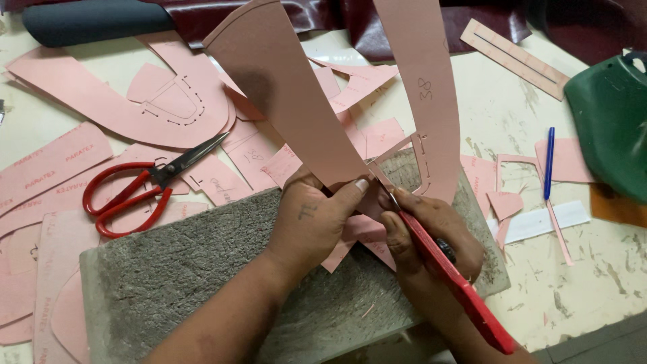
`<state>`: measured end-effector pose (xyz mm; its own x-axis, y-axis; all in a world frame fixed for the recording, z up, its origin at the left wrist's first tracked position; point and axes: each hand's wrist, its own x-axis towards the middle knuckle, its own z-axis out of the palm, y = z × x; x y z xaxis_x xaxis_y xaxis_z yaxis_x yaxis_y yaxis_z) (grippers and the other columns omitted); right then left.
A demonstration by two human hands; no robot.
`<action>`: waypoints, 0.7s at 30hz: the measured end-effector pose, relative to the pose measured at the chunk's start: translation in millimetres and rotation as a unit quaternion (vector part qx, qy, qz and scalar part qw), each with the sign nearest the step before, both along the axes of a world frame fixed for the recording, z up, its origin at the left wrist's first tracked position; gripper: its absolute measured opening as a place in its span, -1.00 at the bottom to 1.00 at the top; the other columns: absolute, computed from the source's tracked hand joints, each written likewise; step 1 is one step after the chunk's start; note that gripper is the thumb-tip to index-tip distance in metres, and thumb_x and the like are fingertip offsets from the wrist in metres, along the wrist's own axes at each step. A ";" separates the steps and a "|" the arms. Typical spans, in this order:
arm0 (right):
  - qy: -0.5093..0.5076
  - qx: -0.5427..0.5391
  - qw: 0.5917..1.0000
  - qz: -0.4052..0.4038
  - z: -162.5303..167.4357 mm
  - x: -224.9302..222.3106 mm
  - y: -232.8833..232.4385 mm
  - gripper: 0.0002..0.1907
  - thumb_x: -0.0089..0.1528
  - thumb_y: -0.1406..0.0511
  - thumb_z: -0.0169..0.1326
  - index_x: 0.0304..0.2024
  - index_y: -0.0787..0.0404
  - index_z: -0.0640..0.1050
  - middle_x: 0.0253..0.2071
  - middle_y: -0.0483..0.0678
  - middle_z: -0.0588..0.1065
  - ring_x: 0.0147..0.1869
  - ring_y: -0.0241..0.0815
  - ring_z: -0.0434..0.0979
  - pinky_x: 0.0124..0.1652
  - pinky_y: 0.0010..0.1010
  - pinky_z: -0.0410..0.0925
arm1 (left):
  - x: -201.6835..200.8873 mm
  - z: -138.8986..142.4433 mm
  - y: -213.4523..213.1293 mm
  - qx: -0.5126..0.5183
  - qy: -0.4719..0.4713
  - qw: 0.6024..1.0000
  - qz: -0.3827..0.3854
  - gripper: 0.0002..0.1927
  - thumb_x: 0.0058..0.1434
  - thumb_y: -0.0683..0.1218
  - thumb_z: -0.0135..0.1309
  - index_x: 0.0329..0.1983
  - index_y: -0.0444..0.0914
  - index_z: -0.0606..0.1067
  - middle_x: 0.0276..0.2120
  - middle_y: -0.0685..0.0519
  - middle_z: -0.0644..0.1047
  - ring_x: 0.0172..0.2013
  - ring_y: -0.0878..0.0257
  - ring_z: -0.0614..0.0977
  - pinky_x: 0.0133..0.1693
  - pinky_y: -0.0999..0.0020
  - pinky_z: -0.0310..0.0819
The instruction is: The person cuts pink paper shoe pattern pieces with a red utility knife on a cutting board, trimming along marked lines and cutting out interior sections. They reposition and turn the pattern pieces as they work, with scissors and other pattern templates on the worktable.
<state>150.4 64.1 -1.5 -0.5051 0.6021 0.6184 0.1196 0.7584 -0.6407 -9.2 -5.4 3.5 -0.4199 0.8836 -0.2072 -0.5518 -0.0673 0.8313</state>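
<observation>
Nearest, the right hand [431, 236] grips a red-handled craft knife [451, 276], blade at the pink U-shaped card pattern [296, 114]. The left hand [317, 219] pinches that pattern at centre, over the grey fibrous cutting board [189, 269]. Red-handled scissors [138, 189] lie far left.

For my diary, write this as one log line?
left hand: holds pink pattern piece | right hand: grips red knife, cutting | grey board: beneath

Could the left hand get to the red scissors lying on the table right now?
Probably yes: the red scissors lie uncovered just beyond the left hand, with nothing between them. But that hand is pinning the pink pattern piece and would have to let go.
</observation>
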 end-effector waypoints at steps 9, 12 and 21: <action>-0.002 -0.027 0.999 0.034 -1.7 0.8 4.0 -0.72 0.32 0.37 0.22 0.06 0.34 0.56 0.01 0.10 0.59 0.07 -0.13 0.66 0.03 -0.39 0.52 | 5.2 2.5 3.4 0.042 0.026 0.999 0.003 -0.83 0.36 -0.23 -0.03 -0.06 -0.44 0.43 -0.26 -0.14 0.59 -0.39 0.13 0.70 -0.41 0.35 0.72; -0.001 -0.066 0.997 0.042 -1.4 3.2 4.9 -0.73 0.33 0.39 0.19 0.07 0.35 0.56 -0.04 0.09 0.59 -0.01 -0.14 0.64 -0.01 -0.41 0.49 | 3.6 1.4 1.1 0.051 0.022 0.998 -0.004 -0.84 0.34 -0.22 -0.04 -0.06 -0.40 0.40 -0.23 -0.08 0.58 -0.31 0.14 0.74 -0.37 0.30 0.69; 0.005 -0.039 0.999 0.032 -4.2 2.8 6.0 -0.74 0.33 0.42 0.18 0.07 0.35 0.55 -0.06 0.08 0.60 -0.01 -0.18 0.66 -0.02 -0.43 0.51 | 2.3 2.5 2.4 0.035 0.015 0.999 -0.024 -0.81 0.38 -0.21 -0.05 -0.06 -0.45 0.47 -0.25 -0.15 0.61 -0.36 0.13 0.72 -0.36 0.34 0.75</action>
